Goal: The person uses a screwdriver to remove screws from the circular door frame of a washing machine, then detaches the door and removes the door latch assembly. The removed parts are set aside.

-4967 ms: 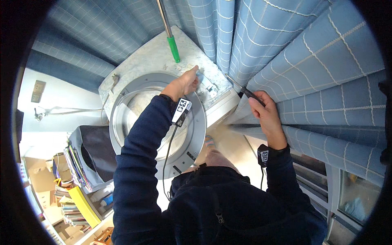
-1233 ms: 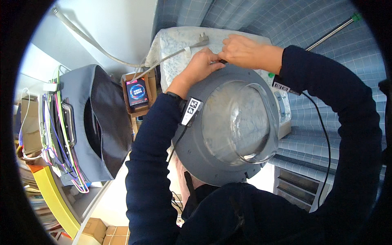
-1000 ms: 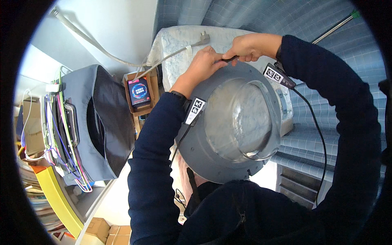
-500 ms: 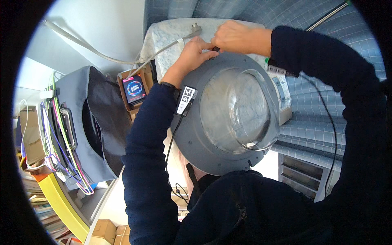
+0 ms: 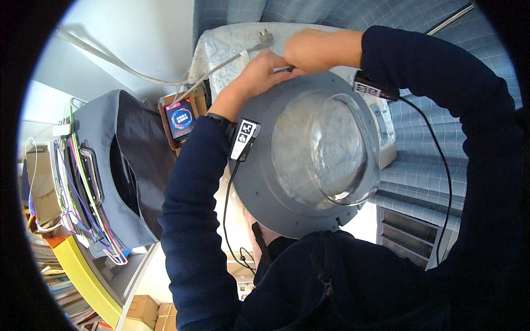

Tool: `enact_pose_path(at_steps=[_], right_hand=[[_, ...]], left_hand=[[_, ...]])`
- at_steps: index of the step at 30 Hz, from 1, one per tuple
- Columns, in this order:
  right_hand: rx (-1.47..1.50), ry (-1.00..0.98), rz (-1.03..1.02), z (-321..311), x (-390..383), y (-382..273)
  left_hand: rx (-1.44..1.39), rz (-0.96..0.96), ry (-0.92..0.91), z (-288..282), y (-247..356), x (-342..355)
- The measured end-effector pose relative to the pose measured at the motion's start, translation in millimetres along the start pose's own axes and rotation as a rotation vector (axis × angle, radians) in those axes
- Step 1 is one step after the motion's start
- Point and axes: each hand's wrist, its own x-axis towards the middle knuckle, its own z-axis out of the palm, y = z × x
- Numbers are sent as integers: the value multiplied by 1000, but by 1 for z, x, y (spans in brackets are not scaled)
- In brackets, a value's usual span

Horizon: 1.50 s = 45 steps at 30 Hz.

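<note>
A grey door ring with a clear domed glass in its middle leans against my body, over a marble-patterned covered top. My left hand is at the ring's far rim, fingers closed on something I cannot make out. My right hand curls beside it at that rim, closed on a dark-handled tool, mostly hidden under its fingers. A grey cord with a plug lies just beyond my left hand. Black devices are strapped at both my wrists.
Blue checked curtains hang behind and at right, beside a metal pole. At left are a cardboard box with a dark package, a grey fabric bag, several hangers, stacked books and a yellow board.
Since five seconds ago the ring has turned glass-dome up, and my right hand has moved from the curtain side to beside my left. Lately both hands stay at the rim, shifting slightly.
</note>
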Motion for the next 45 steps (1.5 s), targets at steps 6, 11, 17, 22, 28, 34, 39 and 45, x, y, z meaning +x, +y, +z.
enact_pose_path(at_steps=[6, 11, 17, 22, 28, 34, 39, 45], right_hand=[[-184, -64, 99, 9, -14, 2], [666, -206, 777, 3, 2, 7], [391, -237, 517, 1, 2, 3], [-132, -41, 224, 12, -1, -5], [-132, 116, 301, 12, -13, -7], [760, -283, 799, -5, -2, 9], [48, -3, 297, 11, -11, -2], [-318, 321, 98, 10, -5, -16]], left_hand=[[43, -79, 40, 7, 10, 2], [135, -175, 84, 3, 18, -5], [34, -158, 77, 0, 16, 2], [-37, -138, -105, -14, 8, 12], [193, -42, 130, 7, 18, 5], [121, -172, 106, 9, 21, 4], [-124, -72, -90, -10, 6, 14], [191, -99, 171, 2, 11, 3]])
